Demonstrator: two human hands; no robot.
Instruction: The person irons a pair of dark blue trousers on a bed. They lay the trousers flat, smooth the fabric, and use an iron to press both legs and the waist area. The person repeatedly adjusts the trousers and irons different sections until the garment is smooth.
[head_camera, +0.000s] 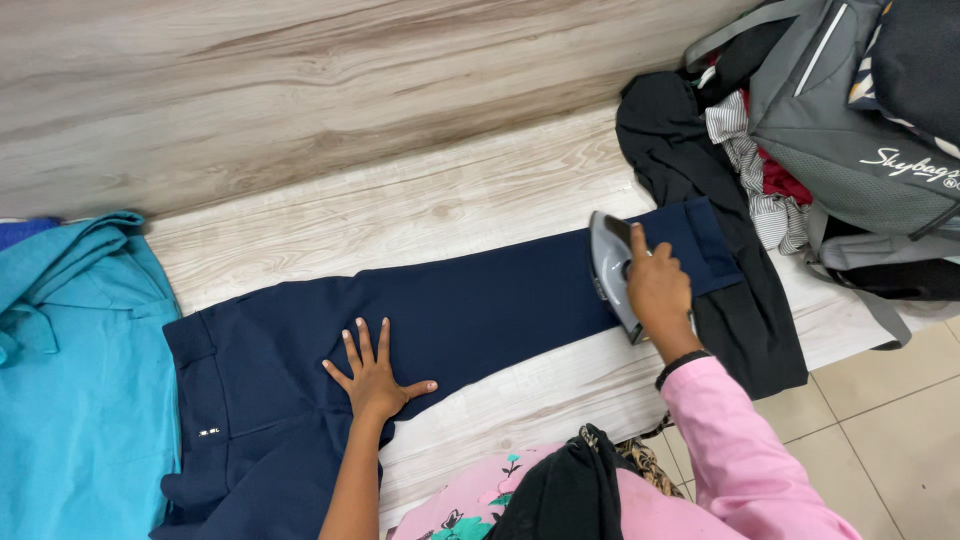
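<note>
Dark navy trousers (480, 310) lie flat across a pale wooden surface (440, 200), waistband at the left, leg stretched to the right. My left hand (372, 372) lies flat on the cloth near the crotch, fingers spread. My right hand (658, 288) grips the handle of a grey clothes iron (606, 262), which rests on the trouser leg near its hem. A pink sleeve covers my right arm.
A teal garment (75, 370) lies at the left edge. A black garment (700, 170) and a heap of clothes with a grey backpack (850, 120) sit at the right. Beige floor tiles (890, 430) show at the lower right. A wood-grain wall (300, 80) runs behind.
</note>
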